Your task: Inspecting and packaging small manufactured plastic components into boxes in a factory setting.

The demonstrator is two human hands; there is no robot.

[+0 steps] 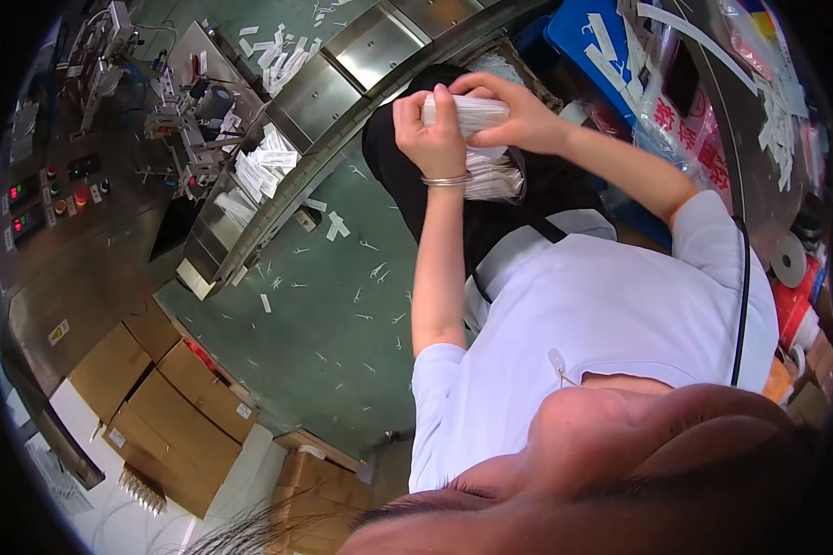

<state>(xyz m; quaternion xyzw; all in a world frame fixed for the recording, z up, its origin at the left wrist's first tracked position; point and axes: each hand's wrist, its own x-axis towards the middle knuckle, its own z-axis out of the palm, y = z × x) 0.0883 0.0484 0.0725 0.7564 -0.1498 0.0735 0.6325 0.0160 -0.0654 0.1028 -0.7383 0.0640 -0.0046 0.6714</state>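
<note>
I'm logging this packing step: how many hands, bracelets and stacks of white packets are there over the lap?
Hands: 2, the left hand and the right hand
Bracelets: 1, a bangle on the left wrist
Packet stacks: 2, the held stack and the lap stack
Total: 5

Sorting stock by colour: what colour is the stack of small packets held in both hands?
White, seen in the head view: the stack of packets sits between the left hand and right hand.
</note>
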